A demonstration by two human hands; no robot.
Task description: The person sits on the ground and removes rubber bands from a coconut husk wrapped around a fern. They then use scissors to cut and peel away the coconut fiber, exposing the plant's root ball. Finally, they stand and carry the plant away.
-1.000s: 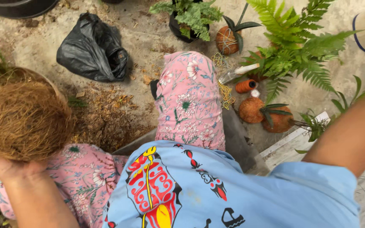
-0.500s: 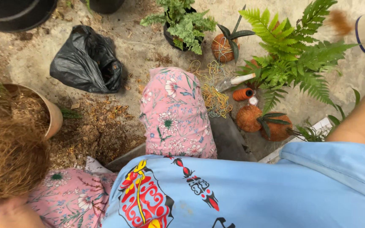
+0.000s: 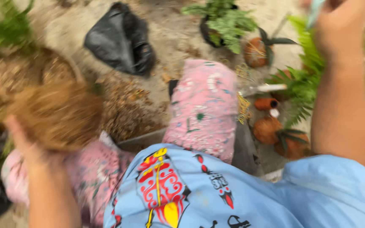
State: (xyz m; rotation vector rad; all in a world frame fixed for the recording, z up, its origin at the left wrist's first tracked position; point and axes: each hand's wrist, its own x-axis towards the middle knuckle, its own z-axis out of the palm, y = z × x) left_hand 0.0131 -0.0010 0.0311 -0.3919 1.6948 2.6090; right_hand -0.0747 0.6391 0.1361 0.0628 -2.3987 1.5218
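The shaggy brown ball of coconut fibre (image 3: 53,112) sits low at the left, cupped from beneath in the left hand (image 3: 26,145), best supported underneath, while the raised right hand (image 3: 339,25) is too blurred to read.

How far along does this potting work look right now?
Done: several small plants already sit rooted in brown husk balls on the sand. In hand: the left hand holds up a big clump of brown fibre; the right hand is raised, its grip blurred. Left: a loose fern lies unpotted, by the look of it.
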